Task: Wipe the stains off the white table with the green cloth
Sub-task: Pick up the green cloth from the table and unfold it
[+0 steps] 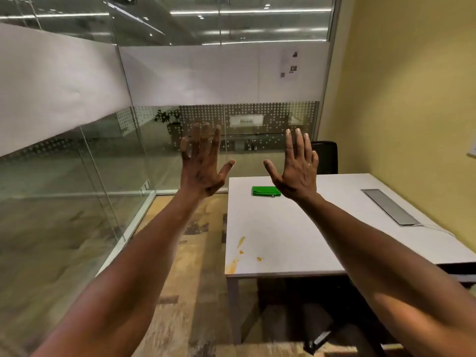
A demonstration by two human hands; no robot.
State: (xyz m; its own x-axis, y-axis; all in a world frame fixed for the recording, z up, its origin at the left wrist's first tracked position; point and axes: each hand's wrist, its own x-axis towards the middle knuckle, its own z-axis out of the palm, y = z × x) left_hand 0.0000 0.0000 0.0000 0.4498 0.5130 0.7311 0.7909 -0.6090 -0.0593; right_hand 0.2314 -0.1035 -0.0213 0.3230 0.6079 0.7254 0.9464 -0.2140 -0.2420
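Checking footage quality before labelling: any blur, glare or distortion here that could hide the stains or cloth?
Head view: wide-angle bending at the edges; floor and glass wall smeared by motion blur on the left; ceiling lights reflect in the glass. Stains and cloth on the table stay readable, though the right hand overlaps the cloth's corner.

Both forearms are bare to the frame's lower edge, with no sleeve showing. The left hand [203,164] and right hand [296,171] are bare too. Dark smudges mark the back of the left hand and its fingers [206,140].
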